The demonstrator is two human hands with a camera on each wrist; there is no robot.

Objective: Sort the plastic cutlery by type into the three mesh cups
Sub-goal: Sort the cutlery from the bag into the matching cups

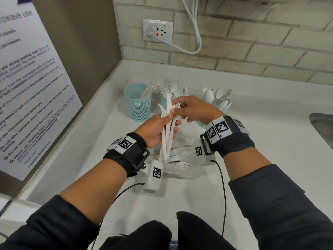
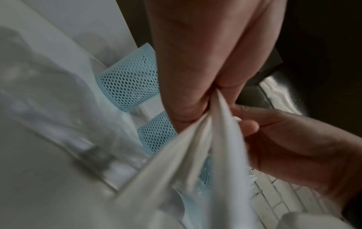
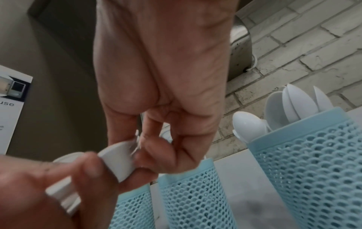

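Note:
Three light-blue mesh cups stand in a row on the white counter: the left cup [image 1: 137,102] holds knives, the middle cup [image 1: 164,100] forks, the right cup [image 1: 220,109] spoons [image 3: 252,127]. My left hand [image 1: 158,130] grips a bunch of white plastic knives and forks [image 1: 167,130] upright in front of the middle cup. My right hand [image 1: 192,109] pinches the head of a fork [image 1: 177,105] at the top of that bunch. In the left wrist view the bunch [image 2: 205,155] fans out blurred from my fingers. More white cutlery [image 1: 180,159] lies piled on the counter under my wrists.
A steel sink [image 1: 322,127] lies at the right edge. A brick wall with an outlet [image 1: 157,29] and white cord runs behind the cups. A printed microwave notice [image 1: 30,83] hangs on the left panel. Black cables trail from both wrist cameras.

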